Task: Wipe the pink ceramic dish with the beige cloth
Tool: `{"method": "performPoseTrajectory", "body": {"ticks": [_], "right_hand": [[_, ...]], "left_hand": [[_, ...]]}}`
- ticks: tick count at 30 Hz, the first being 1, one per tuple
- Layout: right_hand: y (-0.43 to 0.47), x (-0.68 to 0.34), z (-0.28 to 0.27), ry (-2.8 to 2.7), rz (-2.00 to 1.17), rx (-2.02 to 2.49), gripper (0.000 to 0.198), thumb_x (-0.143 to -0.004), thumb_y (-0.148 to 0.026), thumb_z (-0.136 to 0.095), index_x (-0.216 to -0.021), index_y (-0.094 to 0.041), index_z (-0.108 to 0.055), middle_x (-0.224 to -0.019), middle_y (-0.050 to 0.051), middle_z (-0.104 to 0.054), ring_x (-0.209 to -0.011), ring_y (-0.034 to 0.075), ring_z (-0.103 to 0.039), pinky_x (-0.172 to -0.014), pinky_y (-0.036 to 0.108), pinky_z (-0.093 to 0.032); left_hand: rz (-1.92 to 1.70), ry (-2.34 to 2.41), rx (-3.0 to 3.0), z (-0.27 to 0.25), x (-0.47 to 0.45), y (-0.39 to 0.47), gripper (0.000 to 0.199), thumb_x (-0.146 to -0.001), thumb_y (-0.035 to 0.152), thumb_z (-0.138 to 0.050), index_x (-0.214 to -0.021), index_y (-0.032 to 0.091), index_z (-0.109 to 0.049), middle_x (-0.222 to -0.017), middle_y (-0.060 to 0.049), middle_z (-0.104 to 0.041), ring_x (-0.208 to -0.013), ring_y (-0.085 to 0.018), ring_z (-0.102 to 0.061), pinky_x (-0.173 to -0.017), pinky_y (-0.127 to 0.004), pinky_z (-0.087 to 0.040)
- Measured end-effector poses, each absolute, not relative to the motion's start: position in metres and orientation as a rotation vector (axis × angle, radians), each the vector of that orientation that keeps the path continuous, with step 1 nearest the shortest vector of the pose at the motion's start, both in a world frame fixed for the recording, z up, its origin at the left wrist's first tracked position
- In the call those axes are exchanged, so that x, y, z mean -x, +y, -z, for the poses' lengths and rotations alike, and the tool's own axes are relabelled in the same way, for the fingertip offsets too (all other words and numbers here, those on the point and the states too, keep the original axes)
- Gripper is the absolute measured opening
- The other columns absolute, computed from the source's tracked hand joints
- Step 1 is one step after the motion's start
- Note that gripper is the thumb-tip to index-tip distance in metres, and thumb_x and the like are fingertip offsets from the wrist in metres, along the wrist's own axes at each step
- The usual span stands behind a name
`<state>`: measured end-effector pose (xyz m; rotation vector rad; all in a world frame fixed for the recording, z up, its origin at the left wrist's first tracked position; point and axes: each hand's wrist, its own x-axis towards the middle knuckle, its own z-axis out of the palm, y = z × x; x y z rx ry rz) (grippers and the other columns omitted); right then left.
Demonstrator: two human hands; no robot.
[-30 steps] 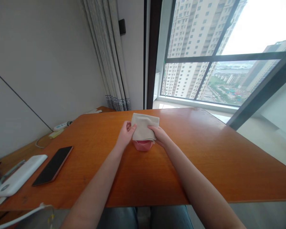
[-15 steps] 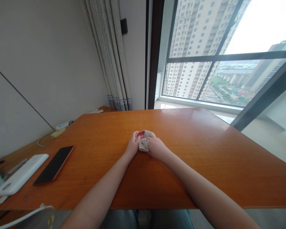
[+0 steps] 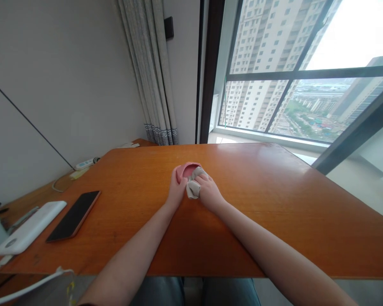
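A small pink bowl (image 3: 188, 168) is tilted above the middle of the desk, its hollow side turned toward me. My left hand (image 3: 176, 187) grips its left edge, thumb in front and fingers mostly hidden behind. In my right hand (image 3: 209, 191) is a crumpled light grey cloth (image 3: 194, 188), pressed against the bowl's right side and inner face. One fold of the cloth hangs down between my hands. The cloth covers the bowl's lower right part.
The brown wooden desk (image 3: 258, 204) spreads beneath both arms. On its left lie a black-screened phone (image 3: 73, 216) and a white power bank (image 3: 30, 229) with a cable. A power strip (image 3: 84, 164) sits at the far left, with a curtain (image 3: 150, 76) behind.
The bowl has tipped so more of its pink rim and inside shows. My right hand and the cloth have shifted slightly over it. The camera view has moved a little.
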<state>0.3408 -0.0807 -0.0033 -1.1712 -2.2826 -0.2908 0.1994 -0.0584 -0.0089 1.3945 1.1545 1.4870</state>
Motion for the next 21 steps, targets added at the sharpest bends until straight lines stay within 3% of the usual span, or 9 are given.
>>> {"method": "performPoseTrajectory", "body": {"ticks": [3,7,14,19,21], "right_hand": [[-0.077,-0.348,0.002,-2.321,0.304,1.094,0.008,-0.085,-0.019,-0.055,-0.085,-0.021,-0.063,-0.087,0.005,-0.062,-0.093,0.021,-0.050,-0.094,0.037,-0.035],[-0.074,-0.352,0.003,-2.399,0.300,0.983,0.014,-0.088,-0.019,-0.052,-0.093,-0.022,-0.063,-0.095,0.005,-0.064,-0.103,0.021,-0.050,-0.101,0.037,-0.032],[-0.071,-0.355,0.008,-2.331,0.292,1.150,0.015,-0.087,-0.017,-0.051,-0.092,-0.020,-0.064,-0.089,0.007,-0.062,-0.091,0.022,-0.052,-0.083,0.035,-0.041],[-0.071,-0.352,0.010,-2.328,0.271,1.070,0.012,-0.087,-0.017,-0.051,-0.090,-0.020,-0.062,-0.088,0.006,-0.060,-0.090,0.020,-0.051,-0.089,0.035,-0.040],[-0.071,-0.350,0.010,-2.321,0.280,1.072,0.013,-0.087,-0.017,-0.050,-0.091,-0.019,-0.062,-0.090,0.006,-0.061,-0.092,0.021,-0.052,-0.091,0.035,-0.039]], "left_hand": [[-1.403,1.133,-1.585,-0.001,-0.186,-0.052,0.060,-0.068,0.015,-0.058,-0.127,0.019,-0.048,-0.137,-0.008,-0.049,-0.130,-0.024,-0.042,-0.112,-0.038,-0.029],[-1.228,1.097,-1.652,-0.003,-0.174,-0.049,0.065,-0.067,0.018,-0.062,-0.130,0.017,-0.048,-0.138,-0.010,-0.049,-0.130,-0.026,-0.042,-0.113,-0.040,-0.027],[-1.466,1.074,-1.419,0.011,-0.204,-0.065,0.079,-0.073,0.034,-0.066,-0.139,0.018,-0.026,-0.142,-0.014,-0.040,-0.129,-0.024,-0.043,-0.108,-0.036,-0.033],[-1.538,1.077,-1.486,0.009,-0.207,-0.067,0.049,-0.081,0.030,-0.055,-0.125,0.019,-0.038,-0.129,-0.011,-0.049,-0.121,-0.022,-0.048,-0.106,-0.036,-0.035],[-1.536,1.093,-1.538,0.008,-0.202,-0.065,0.047,-0.080,0.026,-0.053,-0.124,0.019,-0.039,-0.128,-0.010,-0.048,-0.122,-0.022,-0.046,-0.107,-0.037,-0.033]]}}
